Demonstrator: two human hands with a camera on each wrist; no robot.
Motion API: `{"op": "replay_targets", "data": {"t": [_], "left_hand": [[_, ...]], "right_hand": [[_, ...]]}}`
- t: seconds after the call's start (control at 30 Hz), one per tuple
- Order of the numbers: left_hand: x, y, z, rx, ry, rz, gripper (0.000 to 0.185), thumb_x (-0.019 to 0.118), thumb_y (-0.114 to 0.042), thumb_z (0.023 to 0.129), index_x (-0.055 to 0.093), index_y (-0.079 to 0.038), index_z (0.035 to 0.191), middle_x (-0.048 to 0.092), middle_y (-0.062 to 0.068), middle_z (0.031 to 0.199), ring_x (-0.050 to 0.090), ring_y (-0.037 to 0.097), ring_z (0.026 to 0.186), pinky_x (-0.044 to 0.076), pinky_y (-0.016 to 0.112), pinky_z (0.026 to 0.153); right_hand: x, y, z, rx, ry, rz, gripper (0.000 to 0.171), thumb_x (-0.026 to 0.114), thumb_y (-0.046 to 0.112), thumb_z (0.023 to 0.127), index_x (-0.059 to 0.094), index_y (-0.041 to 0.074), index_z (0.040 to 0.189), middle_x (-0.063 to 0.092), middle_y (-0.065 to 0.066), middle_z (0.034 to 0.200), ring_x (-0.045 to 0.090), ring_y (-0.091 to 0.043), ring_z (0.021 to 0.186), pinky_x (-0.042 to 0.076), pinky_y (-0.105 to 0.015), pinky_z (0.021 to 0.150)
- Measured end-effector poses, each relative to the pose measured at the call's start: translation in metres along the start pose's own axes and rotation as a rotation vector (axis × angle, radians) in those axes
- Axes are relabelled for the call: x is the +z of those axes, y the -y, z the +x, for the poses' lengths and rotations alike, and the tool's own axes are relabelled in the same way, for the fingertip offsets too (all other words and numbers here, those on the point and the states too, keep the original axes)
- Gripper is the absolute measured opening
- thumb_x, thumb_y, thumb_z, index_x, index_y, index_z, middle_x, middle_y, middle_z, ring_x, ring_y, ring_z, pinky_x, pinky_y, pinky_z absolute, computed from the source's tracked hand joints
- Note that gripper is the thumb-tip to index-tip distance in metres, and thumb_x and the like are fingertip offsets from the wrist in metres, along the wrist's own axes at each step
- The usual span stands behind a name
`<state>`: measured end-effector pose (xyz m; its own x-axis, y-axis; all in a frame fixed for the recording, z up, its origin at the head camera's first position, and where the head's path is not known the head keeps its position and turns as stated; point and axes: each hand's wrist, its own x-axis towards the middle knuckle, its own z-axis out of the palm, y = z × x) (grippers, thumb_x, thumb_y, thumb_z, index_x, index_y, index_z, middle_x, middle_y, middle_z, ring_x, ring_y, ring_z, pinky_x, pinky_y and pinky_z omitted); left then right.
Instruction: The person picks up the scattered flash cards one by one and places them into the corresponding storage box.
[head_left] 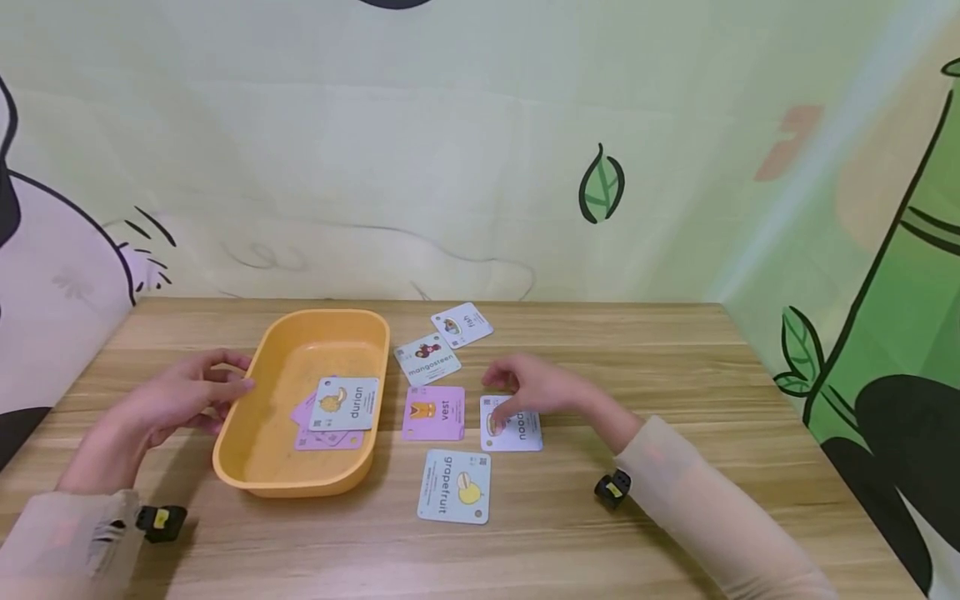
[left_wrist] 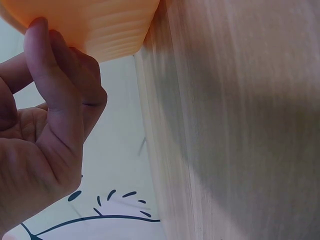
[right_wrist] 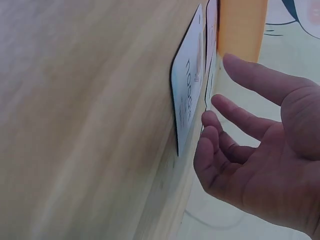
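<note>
A yellow-orange plastic tray point(head_left: 247, 465) stands left of centre on the table. My left hand point(head_left: 183, 393) holds its left rim, with the fingers against the outer wall in the left wrist view. Inside the tray lies a "durian" card point(head_left: 362, 390) over several pink cards point(head_left: 307, 439). My right hand point(head_left: 542, 385) hovers at a "noodle" card point(head_left: 522, 437), thumb and fingers spread apart. In the right wrist view, a gap shows between the fingers and that noodle card point(right_wrist: 186, 95). A pink "vest" card point(head_left: 442, 427) lies just left of it.
Nearer to me lies a "grapefruit" card point(head_left: 453, 487). Behind the vest card, a "mangosteen" card point(head_left: 427, 360) and a "fish" card point(head_left: 462, 323) touch or overlap at their corners. A printed wall cloth point(head_left: 480, 167) rises at the wooden table's point(head_left: 585, 542) back edge.
</note>
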<state>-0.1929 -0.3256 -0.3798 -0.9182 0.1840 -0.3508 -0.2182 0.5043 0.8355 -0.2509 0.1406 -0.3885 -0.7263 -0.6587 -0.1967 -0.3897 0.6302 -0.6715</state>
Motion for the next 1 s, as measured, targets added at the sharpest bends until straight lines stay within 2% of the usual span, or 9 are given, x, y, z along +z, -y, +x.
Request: {"op": "replay_targets", "data": {"t": [0.23,0.5,0.7,1.0], "left_hand": [[0.001,-0.003,-0.001,0.003,0.002,0.001,0.058,0.059,-0.02,0.106,0.029,0.008,0.147,0.056,0.015,0.111,0.058,0.022,0.08,0.058,0.036,0.067],[0.001,-0.002,0.0,0.001,-0.002,0.0,0.057,0.059,-0.02,0.106,0.029,0.007,0.147,0.057,0.014,0.11,0.058,0.021,0.078,0.057,0.035,0.066],[0.001,-0.001,-0.001,0.002,-0.007,0.003,0.057,0.059,-0.02,0.106,0.03,0.007,0.146,0.057,0.013,0.109,0.058,0.02,0.078,0.057,0.035,0.066],[0.001,-0.002,-0.002,-0.002,-0.007,0.009,0.056,0.059,-0.02,0.106,0.03,0.007,0.146,0.057,0.014,0.109,0.058,0.021,0.079,0.057,0.035,0.066]], "right_hand": [[0.001,-0.005,-0.006,0.022,0.011,-0.103,0.058,0.09,0.016,0.079,0.063,0.001,0.129,0.064,-0.009,0.123,0.058,-0.024,0.114,0.046,-0.04,0.103],[0.005,-0.002,-0.016,0.107,-0.02,-0.193,0.067,0.095,0.029,0.073,0.063,0.011,0.129,0.056,-0.006,0.121,0.054,-0.024,0.114,0.046,-0.043,0.099],[0.005,-0.001,-0.019,0.078,-0.01,-0.241,0.07,0.096,0.024,0.069,0.063,0.01,0.13,0.054,-0.006,0.12,0.053,-0.024,0.111,0.047,-0.043,0.097],[0.007,0.0,-0.018,0.094,-0.027,-0.243,0.061,0.095,0.014,0.07,0.066,0.011,0.124,0.056,-0.004,0.118,0.053,-0.023,0.108,0.046,-0.041,0.095]]}}
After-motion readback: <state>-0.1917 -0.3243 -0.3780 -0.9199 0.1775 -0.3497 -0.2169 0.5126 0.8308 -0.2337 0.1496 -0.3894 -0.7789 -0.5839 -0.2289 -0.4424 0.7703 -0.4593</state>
